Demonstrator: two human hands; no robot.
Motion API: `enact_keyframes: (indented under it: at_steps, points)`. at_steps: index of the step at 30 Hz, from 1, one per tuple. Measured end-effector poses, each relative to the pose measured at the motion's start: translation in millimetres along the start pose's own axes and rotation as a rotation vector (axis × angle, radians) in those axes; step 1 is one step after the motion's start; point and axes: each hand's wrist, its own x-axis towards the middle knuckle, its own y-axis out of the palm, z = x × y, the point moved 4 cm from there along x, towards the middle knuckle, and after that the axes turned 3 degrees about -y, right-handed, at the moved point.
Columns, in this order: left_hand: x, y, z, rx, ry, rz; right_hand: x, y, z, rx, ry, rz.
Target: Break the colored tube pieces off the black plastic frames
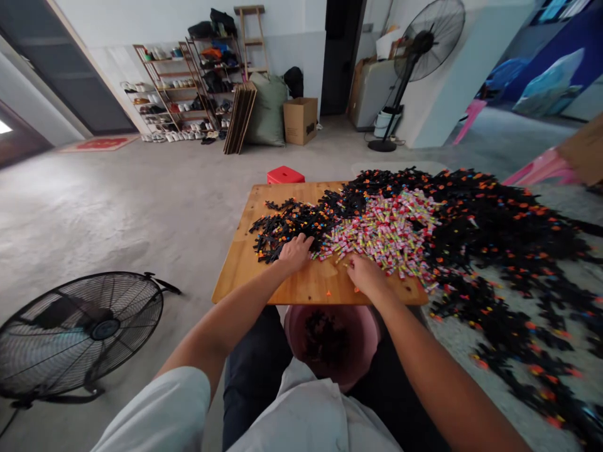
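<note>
My left hand [296, 252] rests at the near edge of a heap of small black plastic pieces [277, 226] with orange, blue and yellow bits. Its fingers look slightly apart, their tips reaching among the pieces. Beside a pile of small pink, white and yellow tubes [381, 226], my right hand [365, 275] is closed in a pinch. Whatever lies between its fingertips is too small to make out. Both hands are low over the wooden table [235, 270]. A few orange bits [328, 293] lie near its front edge.
Between my knees, under the table edge, a pink tub [292, 329] holds black pieces. More black pieces [494, 226] spread far to the right. A floor fan [103, 329] stands at left, a red stool [285, 174] behind the table, and a pedestal fan [421, 43] farther back.
</note>
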Motion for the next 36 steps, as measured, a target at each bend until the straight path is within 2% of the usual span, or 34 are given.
enact_keyframes:
  at_steps: [5, 9, 13, 16, 19, 22, 27, 28, 31, 36]
  points:
    - [17, 2.5, -4, 0.017, -0.013, 0.075, 9, 9, 9, -0.1, -0.043, 0.053]
    - [17, 1.2, 6, -0.039, -0.037, 0.082, 1, 11, 6, -0.008, -0.008, -0.017]
    - [15, -1.4, 10, -0.158, -0.098, 0.058, -10, 12, 0, 0.403, 0.096, -0.185]
    - [16, -8.2, 8, -0.324, -0.165, 0.005, -20, 17, 1, 0.842, 0.129, -0.175]
    - [16, -17.2, 1, -0.566, -0.218, -0.063, -31, 15, 9, 1.184, 0.15, -0.147]
    - [6, -23.8, -16, -0.822, -0.209, -0.096, -41, 3, 19, 1.351, 0.125, -0.214]
    - [-26, -30.3, -55, -1.748, -0.173, -0.074, -53, -18, 43, 1.45, 0.024, -0.26]
    - [-31, -32.0, -62, -1.863, -0.171, -0.068, -55, -20, 46, 1.462, 0.013, -0.27]
    - [-41, -38.6, -74, -1.885, -0.196, -0.112, -58, -23, 51, 1.52, 0.007, -0.295]
    - [-47, -48.4, -78, -1.753, -0.245, -0.226, -62, -20, 51, 1.559, 0.011, -0.304]
